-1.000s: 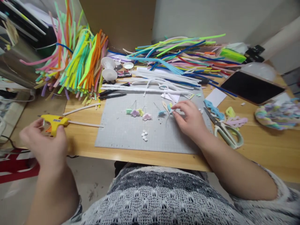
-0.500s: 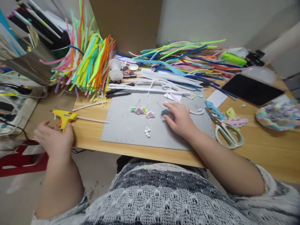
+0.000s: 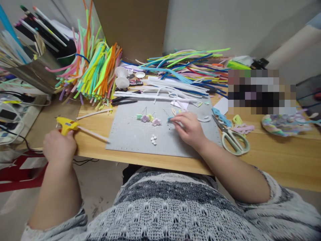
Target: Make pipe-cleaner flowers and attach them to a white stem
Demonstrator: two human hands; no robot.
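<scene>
The wooden table [image 3: 271, 160] bears a gray mat [image 3: 130, 140] between the left hand [image 3: 59, 144] and right hand [image 3: 189, 129], extending beneath the latter. To the right hand's right lie scissors [image 3: 225, 132], blue loops [image 3: 222, 117] and pink loops [image 3: 244, 129]. Beyond that hand lies a pile of colorful strips [image 3: 190, 68]; beyond the left, a colorful bundle [image 3: 94, 75].

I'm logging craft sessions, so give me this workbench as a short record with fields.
Left hand: grip around yellow glue gun
Right hand: fingertips at small blue piece; whether pinched is unclear
Mat: grey cutting mat, bearing pink flower and small white pieces
Mat's far edge: white pipe cleaners
Mat's right: scissors
</scene>
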